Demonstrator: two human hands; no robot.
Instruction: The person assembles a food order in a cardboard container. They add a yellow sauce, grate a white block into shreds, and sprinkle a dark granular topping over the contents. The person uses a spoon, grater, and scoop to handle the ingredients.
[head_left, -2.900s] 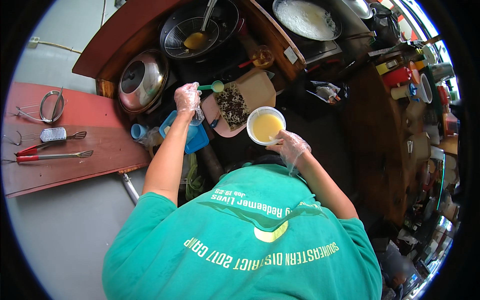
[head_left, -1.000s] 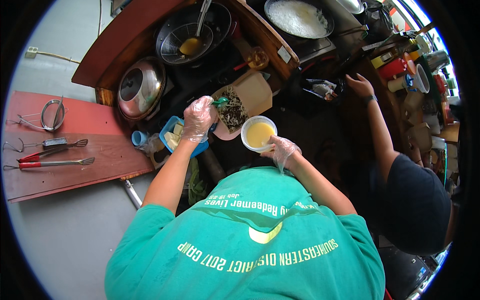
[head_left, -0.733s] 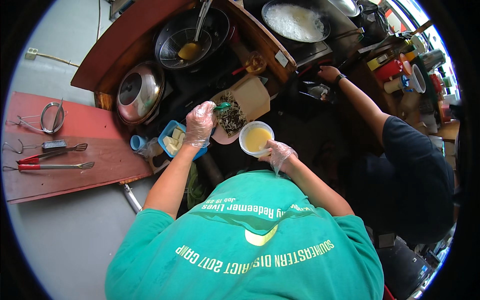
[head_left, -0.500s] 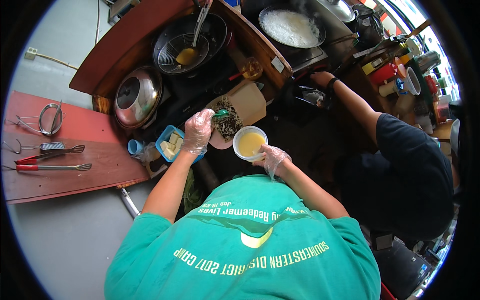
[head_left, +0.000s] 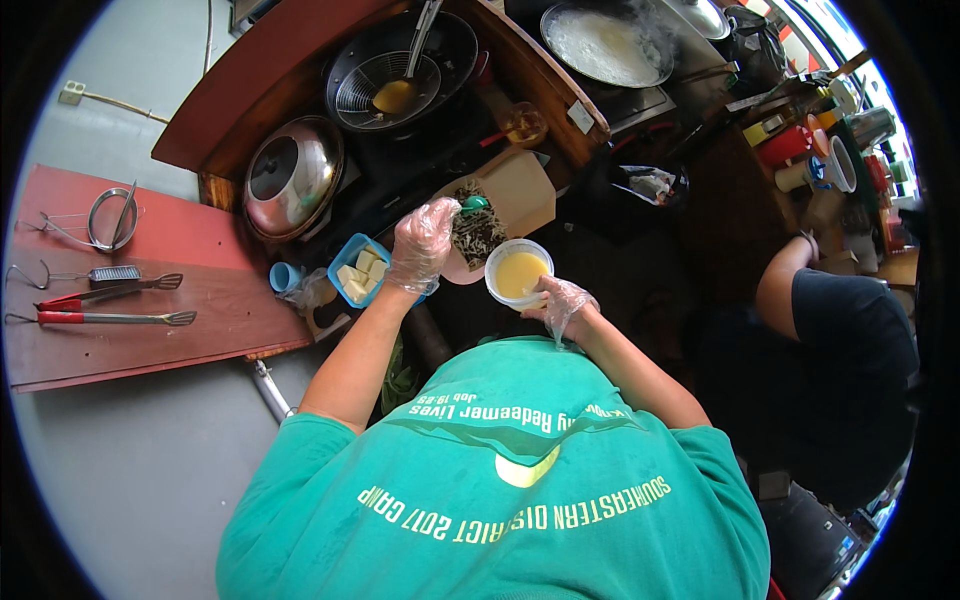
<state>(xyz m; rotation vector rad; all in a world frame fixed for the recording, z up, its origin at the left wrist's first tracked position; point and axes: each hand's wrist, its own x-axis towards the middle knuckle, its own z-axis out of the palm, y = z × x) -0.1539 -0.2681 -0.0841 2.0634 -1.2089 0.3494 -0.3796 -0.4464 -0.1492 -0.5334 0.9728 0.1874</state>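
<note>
My left hand (head_left: 421,243), in a clear plastic glove, is closed round the handle of a green spoon (head_left: 475,203). The spoon's bowl is over dark food covered with pale shreds (head_left: 478,232), lying in an opened paper box (head_left: 520,197). My right hand (head_left: 566,304), gloved too, grips a round white plastic tub (head_left: 545,262) of pale yellow sauce beside the box. Just left of my left hand stands a blue container (head_left: 340,250) with several pale yellow blocks (head_left: 362,271) in it.
Ahead sit a black wok (head_left: 455,45) with a wire strainer (head_left: 365,90), and a domed metal lid (head_left: 305,180). A steaming pan (head_left: 610,45) is at the back right. Tongs (head_left: 115,318) lie on the red board at left. A co-worker (head_left: 850,310) stands at right.
The whole view has shifted slightly, moving things to the right. The co-worker's arm has drawn back from the stove side toward the right shelves. My hands keep the same holds on spoon and tub.
</note>
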